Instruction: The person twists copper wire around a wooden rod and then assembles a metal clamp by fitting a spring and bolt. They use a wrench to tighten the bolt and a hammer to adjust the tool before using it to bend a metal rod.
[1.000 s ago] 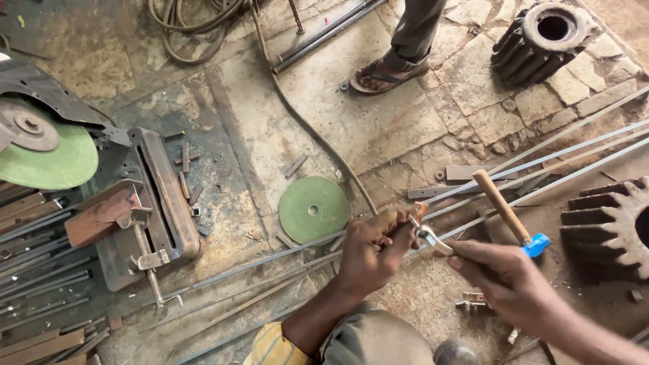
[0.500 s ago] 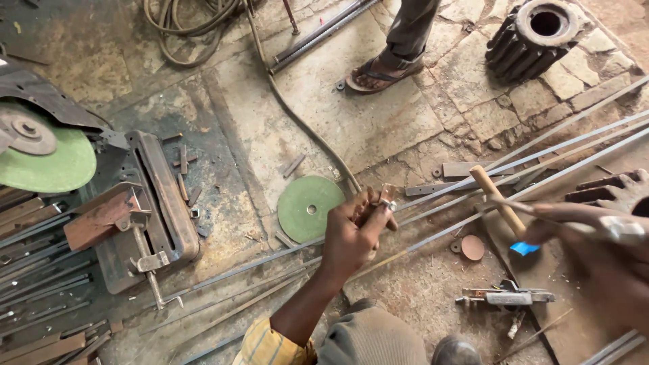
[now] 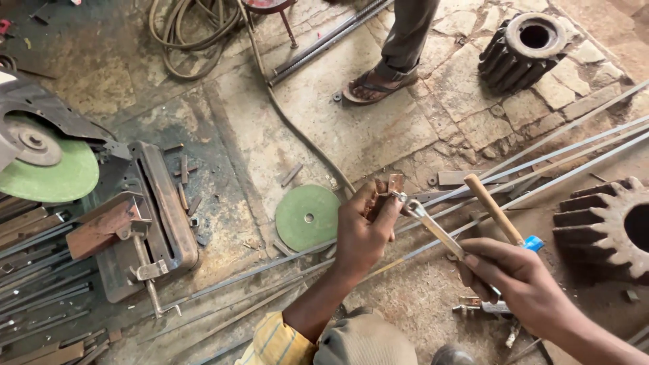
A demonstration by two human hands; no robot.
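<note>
My left hand (image 3: 364, 233) pinches a small rusty metal piece (image 3: 388, 185) above the workshop floor. My right hand (image 3: 519, 278) grips a thin metal tool (image 3: 434, 228) whose ring-shaped tip meets that piece. A wooden-handled tool with a blue end (image 3: 495, 209) lies just behind my right hand, among long steel rods (image 3: 554, 157). A loose green cutting disc (image 3: 307, 217) lies flat on the floor to the left of my left hand.
A chop saw with a green disc (image 3: 51, 174) and its rusty vise (image 3: 145, 223) stand at the left. Two big gears (image 3: 608, 223) (image 3: 529, 42) sit at the right. Another person's sandalled foot (image 3: 378, 84) is ahead, with a coiled hose (image 3: 196, 30) to its left. A small metal fitting (image 3: 481, 308) lies below my right hand.
My right hand swung out to the right half a second ago, then came back, bringing the metal tool's tip against the piece in my left hand. The left hand stayed near the disc.
</note>
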